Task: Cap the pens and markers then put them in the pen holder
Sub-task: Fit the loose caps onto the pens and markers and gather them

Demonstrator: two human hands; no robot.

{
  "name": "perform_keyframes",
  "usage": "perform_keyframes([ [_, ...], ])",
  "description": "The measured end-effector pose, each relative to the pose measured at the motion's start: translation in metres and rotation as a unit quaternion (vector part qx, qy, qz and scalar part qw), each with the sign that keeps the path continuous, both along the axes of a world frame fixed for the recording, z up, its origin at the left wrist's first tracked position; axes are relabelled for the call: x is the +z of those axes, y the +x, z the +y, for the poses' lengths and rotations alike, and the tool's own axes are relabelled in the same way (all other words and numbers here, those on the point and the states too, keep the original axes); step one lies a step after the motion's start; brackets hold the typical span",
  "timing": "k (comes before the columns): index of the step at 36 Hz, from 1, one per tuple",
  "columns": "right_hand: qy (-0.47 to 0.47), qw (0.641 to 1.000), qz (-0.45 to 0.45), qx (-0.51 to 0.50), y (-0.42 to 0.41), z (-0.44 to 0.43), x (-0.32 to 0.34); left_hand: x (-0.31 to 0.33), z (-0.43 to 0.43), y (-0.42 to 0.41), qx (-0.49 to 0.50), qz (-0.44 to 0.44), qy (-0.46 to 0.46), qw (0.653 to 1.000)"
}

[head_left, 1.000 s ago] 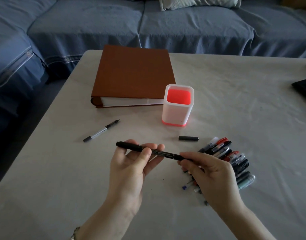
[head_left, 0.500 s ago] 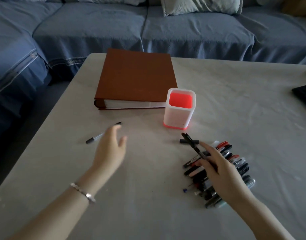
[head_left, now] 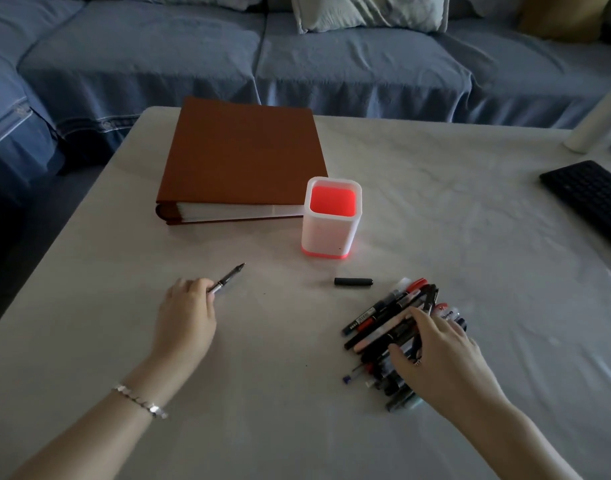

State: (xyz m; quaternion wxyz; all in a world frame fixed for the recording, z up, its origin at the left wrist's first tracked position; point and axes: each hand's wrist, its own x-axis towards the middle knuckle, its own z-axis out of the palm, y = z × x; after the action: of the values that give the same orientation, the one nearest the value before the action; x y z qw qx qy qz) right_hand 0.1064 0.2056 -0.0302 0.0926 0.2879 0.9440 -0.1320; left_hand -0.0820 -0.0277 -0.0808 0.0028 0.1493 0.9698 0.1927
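A white pen holder (head_left: 329, 234) with a glowing red inside stands upright in the middle of the table. My left hand (head_left: 186, 315) lies on the table left of it, fingers closed around the rear end of an uncapped black pen (head_left: 229, 278) whose tip points toward the far right. A loose black cap (head_left: 353, 281) lies in front of the holder. To the right is a pile of pens and markers (head_left: 376, 318). My right hand (head_left: 442, 358) rests on that pile, with a black pen (head_left: 432, 297) between its thumb and index finger, laid across the others.
A thick brown binder (head_left: 241, 154) lies flat behind the holder, touching its left side. A black keyboard (head_left: 591, 199) sits at the right edge, and a white cylinder (head_left: 596, 123) stands behind it. A blue sofa (head_left: 331, 64) runs along the far side.
My left hand let go of the black pen, reached left and closed on the uncapped pen. My right hand carried the black pen down onto the pile.
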Motion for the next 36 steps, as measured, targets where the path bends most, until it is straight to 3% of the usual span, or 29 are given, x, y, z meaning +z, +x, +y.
perform_keyframes([
  [4, 0.014, 0.999, -0.041, 0.024, -0.007, 0.001, 0.000, 0.016, 0.008, 0.023, -0.040, -0.031, 0.079, 0.996],
  [12, 0.003, 0.994, 0.099, 0.053, -0.058, 0.010, -0.003, 0.037, 0.003, 0.041, -0.079, -0.062, 0.166, 0.981],
  [20, 0.018, 0.996, 0.045, 0.077, -0.097, 0.013, -0.030, 0.053, 0.003, 0.050, -0.072, -0.090, 0.218, 0.969],
  [23, 0.032, 0.993, 0.071, 0.088, -0.094, 0.011, -0.030, 0.056, 0.005, 0.053, -0.074, -0.101, 0.234, 0.964],
  [25, -0.009, 0.990, 0.122, 0.074, -0.088, 0.008, -0.023, 0.058, 0.006, 0.055, -0.075, -0.104, 0.243, 0.961],
  [30, -0.266, 0.939, 0.200, 0.084, -0.067, -0.001, 0.012, 0.066, 0.011, 0.059, -0.092, -0.116, 0.257, 0.955],
  [36, -0.329, 0.897, 0.282, 0.090, -0.046, -0.005, 0.043, 0.085, 0.022, 0.068, -0.136, -0.122, 0.279, 0.943],
])
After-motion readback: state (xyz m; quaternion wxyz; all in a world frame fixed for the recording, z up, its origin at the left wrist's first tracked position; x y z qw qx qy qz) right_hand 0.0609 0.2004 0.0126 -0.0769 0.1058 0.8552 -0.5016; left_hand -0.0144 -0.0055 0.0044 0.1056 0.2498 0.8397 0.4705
